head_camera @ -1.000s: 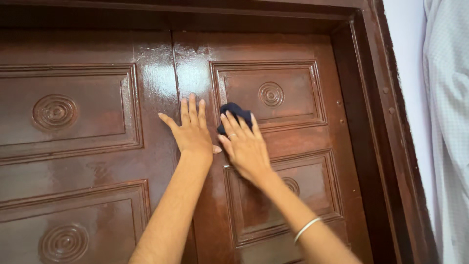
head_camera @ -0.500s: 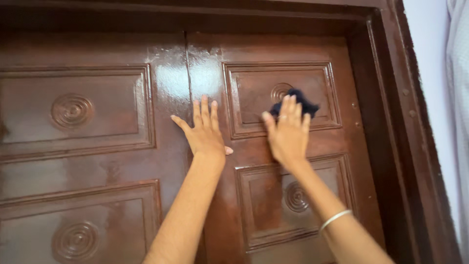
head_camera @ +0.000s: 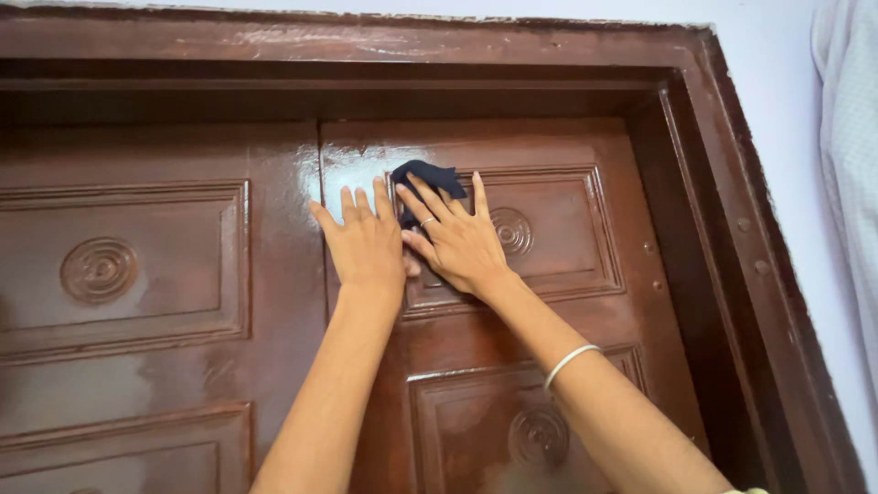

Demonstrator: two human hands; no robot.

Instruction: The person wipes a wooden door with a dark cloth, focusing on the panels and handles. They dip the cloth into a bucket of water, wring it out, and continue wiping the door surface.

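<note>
This looks like a home, at a doorway; a tall double door (head_camera: pixel 274 302) of dark, glossy brown wood fills the view, each leaf carved with raised rectangular panels and round concentric medallions (head_camera: pixel 99 270); a heavy matching door frame (head_camera: pixel 722 229) surrounds it, its varnish patchy along the top edge; a plain white plastered wall (head_camera: pixel 777 55) runs above and to the right; a pale checked cloth (head_camera: pixel 855 165) hangs at the right edge, much as a garment or curtain would indoors.

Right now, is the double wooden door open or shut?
Shut. The two leaves of the door meet flush along the centre seam, with no gap. The left hand and the right hand press flat on them.
</note>
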